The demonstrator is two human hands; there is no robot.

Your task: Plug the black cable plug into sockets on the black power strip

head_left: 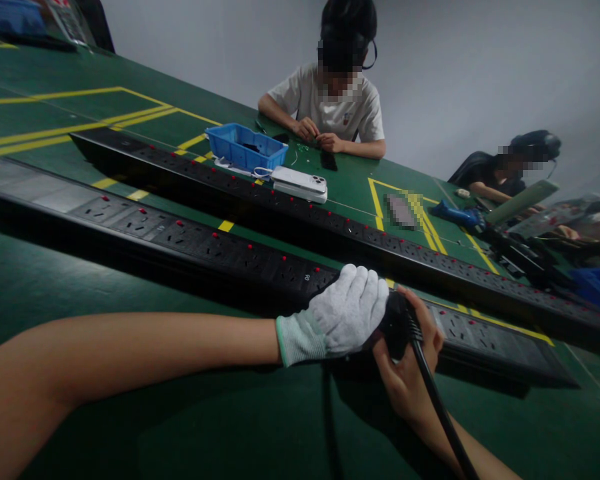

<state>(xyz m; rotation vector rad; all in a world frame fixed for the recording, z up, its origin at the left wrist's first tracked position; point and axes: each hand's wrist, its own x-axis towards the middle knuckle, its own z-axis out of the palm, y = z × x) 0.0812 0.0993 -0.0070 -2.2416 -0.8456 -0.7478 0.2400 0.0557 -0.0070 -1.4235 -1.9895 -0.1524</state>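
Observation:
A long black power strip (215, 257) with a row of sockets and small red parts lies slantwise across the table before me. My left hand (350, 310), in a pale grey knit glove with a green cuff, is wrapped over its middle, fingers pressed together. Bare, my right hand (417, 363) grips a black plug (396, 320) right beside the glove, thumb below and fingers on the far side. From that plug a thick black cable (443, 407) runs down toward me. The plug's face is hidden, so I cannot tell how far it sits in a socket.
Behind lies a second long power strip (280, 207), roughly parallel. Beyond it are a blue bin (245, 147) and a white phone (300, 181) on a white box. A co-worker (330, 113) sits opposite; another person (500, 173) is at right near a blue tool (457, 215). Yellow lines mark the green table.

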